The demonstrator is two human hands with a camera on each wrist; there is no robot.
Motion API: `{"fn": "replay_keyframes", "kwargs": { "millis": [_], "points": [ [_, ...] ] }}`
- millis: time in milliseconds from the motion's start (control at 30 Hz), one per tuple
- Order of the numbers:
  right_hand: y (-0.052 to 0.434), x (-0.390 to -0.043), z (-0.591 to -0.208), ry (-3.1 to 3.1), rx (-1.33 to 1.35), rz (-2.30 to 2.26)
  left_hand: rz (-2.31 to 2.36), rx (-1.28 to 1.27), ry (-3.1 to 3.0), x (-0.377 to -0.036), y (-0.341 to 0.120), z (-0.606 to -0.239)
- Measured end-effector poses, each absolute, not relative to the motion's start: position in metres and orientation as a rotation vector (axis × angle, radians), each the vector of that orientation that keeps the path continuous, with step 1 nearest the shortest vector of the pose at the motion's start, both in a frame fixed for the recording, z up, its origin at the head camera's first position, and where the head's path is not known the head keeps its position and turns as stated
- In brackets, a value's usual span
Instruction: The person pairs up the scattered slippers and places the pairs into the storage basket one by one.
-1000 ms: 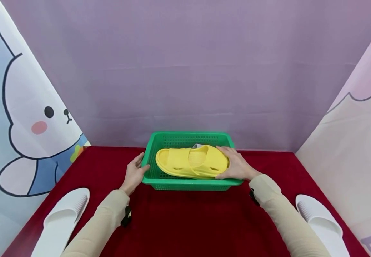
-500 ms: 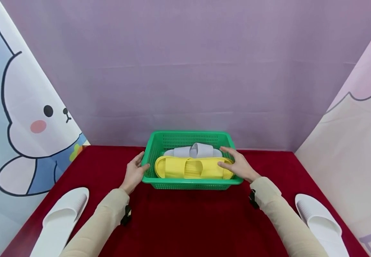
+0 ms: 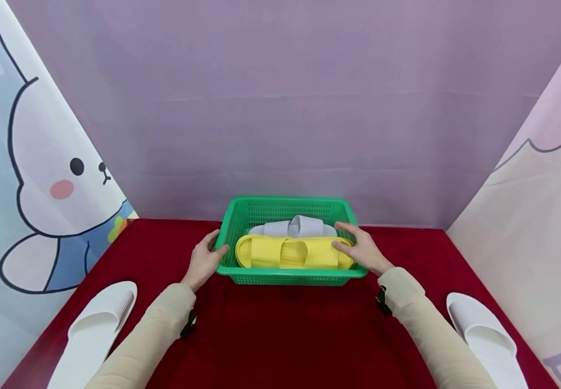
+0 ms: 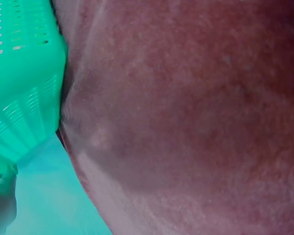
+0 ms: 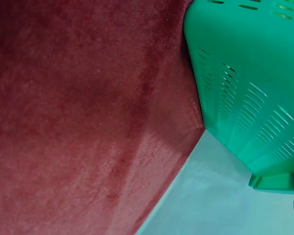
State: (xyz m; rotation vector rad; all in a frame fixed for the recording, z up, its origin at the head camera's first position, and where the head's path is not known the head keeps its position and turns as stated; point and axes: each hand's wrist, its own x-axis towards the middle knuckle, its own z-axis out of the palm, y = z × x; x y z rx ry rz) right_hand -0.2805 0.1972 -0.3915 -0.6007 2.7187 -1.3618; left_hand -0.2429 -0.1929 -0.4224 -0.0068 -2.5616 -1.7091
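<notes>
At the far left of the red bench [image 3: 280, 335] a white slipper [image 3: 96, 324] lies near the front edge, well apart from everything in the middle. The left hand [image 3: 204, 258] rests against the left end of the green basket [image 3: 287, 277], its thumb hooked over the rim and its fingers loosely bent along the outside wall; the left wrist view shows only that slotted wall and the red cloth. The basket sits at the back middle of the bench. Inside it, a yellow slipper [image 3: 292, 253] lies lengthwise along the near wall, with a grey slipper [image 3: 292, 227] just behind it. The right hand [image 3: 360, 249] is at the basket's right end, its fingers gently curved over the yellow slipper's end, touching it without a firm grip. At the far right, a second white slipper [image 3: 481, 330] lies near the front edge.
</notes>
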Motion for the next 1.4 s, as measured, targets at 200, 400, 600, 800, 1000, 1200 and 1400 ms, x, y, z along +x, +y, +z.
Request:
{"fn": "replay_keyframes", "kwargs": {
  "millis": [200, 400, 600, 800, 1000, 1200, 1400],
  "points": [
    [0.207, -0.276, -0.386, 2.738, -0.584, -1.369, -1.705, -0.112, -2.588, -0.232, -0.196, -0.405],
    [0.226, -0.271, -0.379, 2.813, -0.533, -1.278, -1.596, -0.173, -2.659, -0.230, -0.213, -0.393],
    [0.250, -0.256, -0.366, 2.867, -0.586, -1.087, -1.426, -0.293, -2.723, -0.207, -0.238, -0.380],
    [0.276, -0.232, -0.348, 2.955, -0.611, -0.896, -1.124, -0.408, -2.793, -0.176, -0.253, -0.358],
    [0.294, -0.213, -0.343, 2.981, -0.701, -0.773, -0.876, -0.485, -2.813, -0.149, -0.266, -0.348],
    [0.314, -0.205, -0.349, 3.010, -0.734, -0.600, -0.556, -0.538, -2.913, -0.131, -0.283, -0.347],
    [0.334, -0.200, -0.358, 3.025, -0.712, -0.442, -0.007, -0.720, -2.898, -0.124, -0.314, -0.358]
  ]
}}
